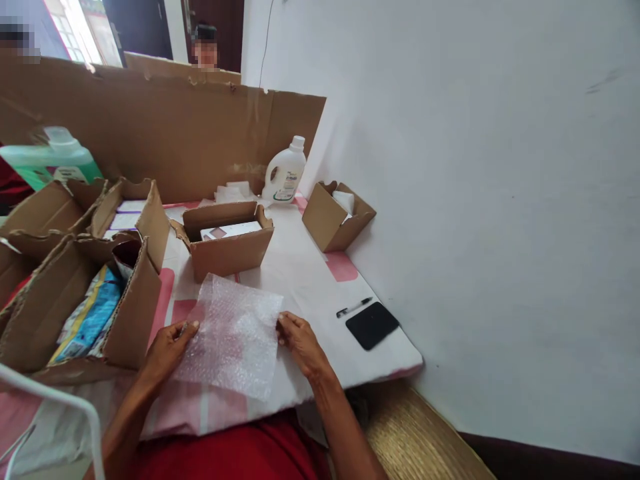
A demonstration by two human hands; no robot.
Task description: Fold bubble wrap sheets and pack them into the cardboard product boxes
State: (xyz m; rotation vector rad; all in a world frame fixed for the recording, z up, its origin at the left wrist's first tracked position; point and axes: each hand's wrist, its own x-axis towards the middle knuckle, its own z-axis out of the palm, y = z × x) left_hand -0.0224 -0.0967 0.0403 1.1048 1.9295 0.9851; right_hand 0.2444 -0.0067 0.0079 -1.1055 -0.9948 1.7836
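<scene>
A sheet of clear bubble wrap lies flat on the pink-and-white table cover right in front of me. My left hand pinches its left edge with the fingertips. My right hand holds its right edge. Just beyond the sheet stands an open cardboard box with a white flat item inside.
Several open cardboard boxes crowd the left side, one with colourful packets. A small open box and a white bottle stand at the back by the wall. A pen and a black pad lie at right. A cardboard screen stands behind.
</scene>
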